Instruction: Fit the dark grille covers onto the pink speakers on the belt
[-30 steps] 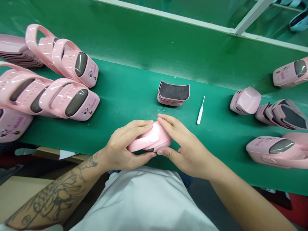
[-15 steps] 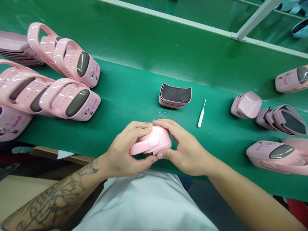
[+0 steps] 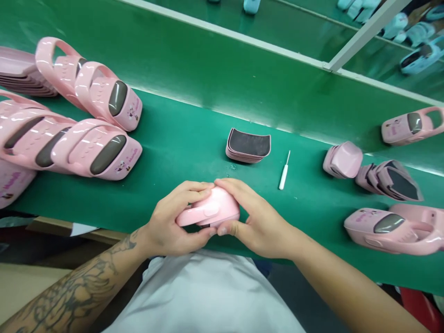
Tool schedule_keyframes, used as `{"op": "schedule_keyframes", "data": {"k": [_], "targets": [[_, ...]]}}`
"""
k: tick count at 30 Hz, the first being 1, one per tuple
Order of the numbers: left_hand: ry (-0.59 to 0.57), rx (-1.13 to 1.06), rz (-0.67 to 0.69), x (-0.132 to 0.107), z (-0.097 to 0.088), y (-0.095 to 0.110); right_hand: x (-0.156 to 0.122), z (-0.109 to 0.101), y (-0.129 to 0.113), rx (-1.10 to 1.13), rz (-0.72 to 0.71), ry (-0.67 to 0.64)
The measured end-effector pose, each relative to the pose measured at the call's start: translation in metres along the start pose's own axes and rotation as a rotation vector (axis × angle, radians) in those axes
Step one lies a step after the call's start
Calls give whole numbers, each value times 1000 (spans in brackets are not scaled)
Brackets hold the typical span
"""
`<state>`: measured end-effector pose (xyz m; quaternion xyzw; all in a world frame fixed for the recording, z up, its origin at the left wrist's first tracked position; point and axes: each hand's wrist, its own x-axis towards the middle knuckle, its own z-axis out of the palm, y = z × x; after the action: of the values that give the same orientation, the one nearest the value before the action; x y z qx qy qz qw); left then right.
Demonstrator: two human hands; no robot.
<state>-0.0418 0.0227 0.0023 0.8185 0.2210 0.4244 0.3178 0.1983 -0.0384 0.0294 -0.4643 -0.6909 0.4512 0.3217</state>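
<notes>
A glossy pink plastic housing with a loop handle (image 3: 222, 203) is between my two hands, close to my body at the table's near side. My left hand (image 3: 173, 217) is closed round its handle end, with the thumb along the lower edge. My right hand (image 3: 256, 217) grips the rounded end, fingers over the top and thumb underneath. A narrow dark gap shows on the housing's lower side; the rest of its underside is hidden. Just beyond my hands sits a stack of curved pink pieces with dark pads (image 3: 249, 144). Right of that stack lies a white-handled screwdriver-like tool (image 3: 284, 175).
Several pink housings with dark windows (image 3: 109, 155) stand at the left, before stacked pink shells (image 3: 24, 69). On the right are small pink cups (image 3: 347, 159), padded pieces (image 3: 391, 180) and more housings (image 3: 376, 226). A green back panel (image 3: 208, 69) borders the green table (image 3: 183, 138).
The view has shifted slightly, so the table's things appear a little lower and further left. Both hands keep hold of the pink housing, with little change in grip.
</notes>
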Motion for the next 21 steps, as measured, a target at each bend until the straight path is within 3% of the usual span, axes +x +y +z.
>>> {"op": "schedule_keyframes", "data": {"k": [6, 14, 21], "targets": [[-164, -38, -96, 1, -18, 6, -6, -5, 11, 170, 150, -70], [-459, 180, -666, 26, -23, 47, -1, -4, -6, 336, 311, -117], [-400, 50, -813, 36, -21, 54, 11, -9, -17, 370, 398, -132]]}}
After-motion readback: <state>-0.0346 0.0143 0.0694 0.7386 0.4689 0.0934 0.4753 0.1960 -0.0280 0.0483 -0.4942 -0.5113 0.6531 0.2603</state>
